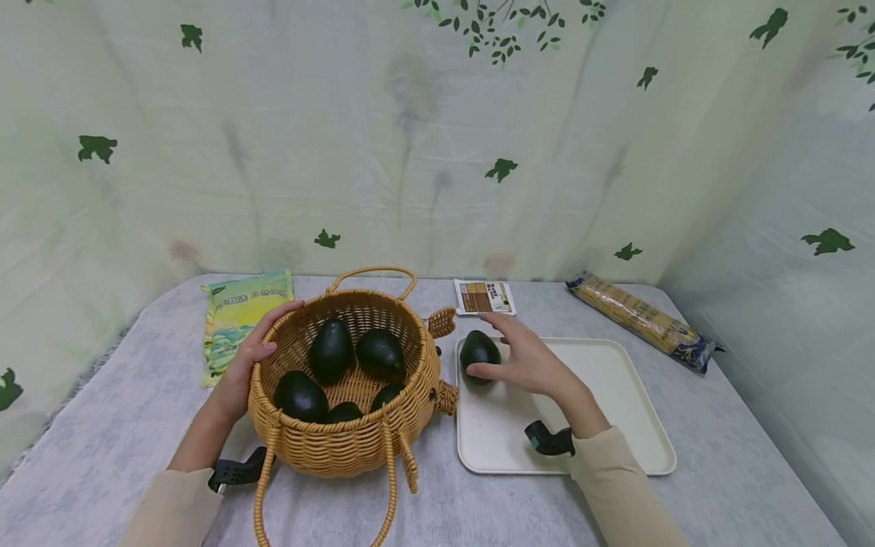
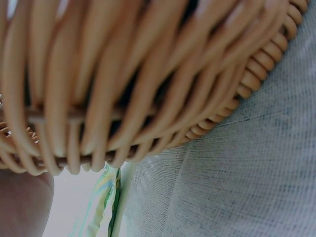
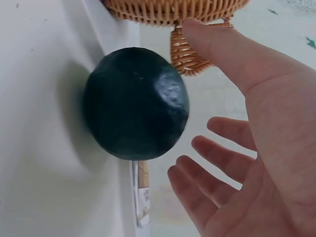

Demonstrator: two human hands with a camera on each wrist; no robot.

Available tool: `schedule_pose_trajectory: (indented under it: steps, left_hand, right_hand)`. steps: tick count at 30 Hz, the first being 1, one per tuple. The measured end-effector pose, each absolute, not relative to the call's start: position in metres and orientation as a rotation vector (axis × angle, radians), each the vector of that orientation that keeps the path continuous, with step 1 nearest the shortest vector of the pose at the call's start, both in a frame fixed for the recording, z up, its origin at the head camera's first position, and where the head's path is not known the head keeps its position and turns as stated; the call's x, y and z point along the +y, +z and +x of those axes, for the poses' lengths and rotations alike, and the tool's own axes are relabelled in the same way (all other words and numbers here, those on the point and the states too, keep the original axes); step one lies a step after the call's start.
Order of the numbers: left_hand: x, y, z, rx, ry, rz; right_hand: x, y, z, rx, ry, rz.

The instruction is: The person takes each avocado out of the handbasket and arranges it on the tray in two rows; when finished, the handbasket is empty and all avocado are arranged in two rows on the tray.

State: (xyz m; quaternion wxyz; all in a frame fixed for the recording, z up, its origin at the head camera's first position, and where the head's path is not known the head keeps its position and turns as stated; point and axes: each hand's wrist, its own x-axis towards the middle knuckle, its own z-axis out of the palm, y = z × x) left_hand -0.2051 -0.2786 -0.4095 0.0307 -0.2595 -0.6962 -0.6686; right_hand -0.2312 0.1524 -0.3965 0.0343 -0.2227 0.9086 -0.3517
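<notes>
A wicker basket [image 1: 342,448] with looped handles stands at the middle left, several dark green avocados [image 1: 331,351] lying inside. My left hand [image 1: 247,358] holds its left rim; in the left wrist view the woven wall [image 2: 113,84] fills the upper part and hides most of that hand. On the left end of a white tray [image 1: 567,456] sits one more avocado [image 1: 479,355]. Over it my right hand [image 1: 529,358] spreads thumb and fingers. In the right wrist view a gap shows between this hand [image 3: 266,143] and the avocado [image 3: 136,103].
A green and yellow packet [image 1: 247,311] lies behind the basket at the left. Behind the tray is a small brown and white packet [image 1: 485,297]. One long bag [image 1: 639,319] lies at the back right. A patterned cloth [image 1: 437,137] hangs behind the table.
</notes>
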Motion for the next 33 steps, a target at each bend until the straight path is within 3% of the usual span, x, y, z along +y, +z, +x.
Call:
schedule_pose_trajectory:
  steps: [33]
  left_hand:
    - [-0.278, -0.408, -0.203, -2.178, -2.033, -0.751]
  right_hand:
    - [0.092, -0.322, -0.223, 2.757, -1.364, -1.159]
